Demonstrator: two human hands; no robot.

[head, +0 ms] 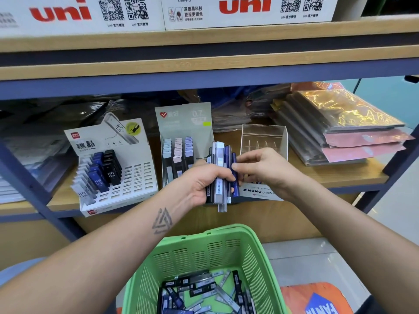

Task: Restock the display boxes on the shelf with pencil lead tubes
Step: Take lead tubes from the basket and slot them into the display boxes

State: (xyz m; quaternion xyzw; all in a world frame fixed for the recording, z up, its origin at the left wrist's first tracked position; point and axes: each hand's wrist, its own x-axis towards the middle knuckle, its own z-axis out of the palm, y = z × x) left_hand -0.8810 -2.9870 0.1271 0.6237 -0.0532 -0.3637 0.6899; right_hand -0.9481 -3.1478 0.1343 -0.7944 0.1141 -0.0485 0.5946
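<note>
My left hand (204, 183) grips a fanned bundle of pencil lead tubes (221, 171), black, clear and blue, held upright in front of the shelf. My right hand (260, 166) pinches a blue tube (234, 175) at the right side of the bundle. A white display box (140, 177) at left holds clear, blue and black HB 0.5 tubes in its left rows, with open slots on its right. A grey 0.7 display box (183, 123) behind my hands holds pastel-capped tubes. A clear acrylic Mono graph box (264, 137) stands at right.
A green plastic basket (204, 252) below my arms holds several loose lead tubes. Stacked foil-wrapped packs (340, 123) lie on the shelf's right. White uni cartons (244, 10) sit on the upper shelf. Blue metal shelf posts (29, 177) frame the sides.
</note>
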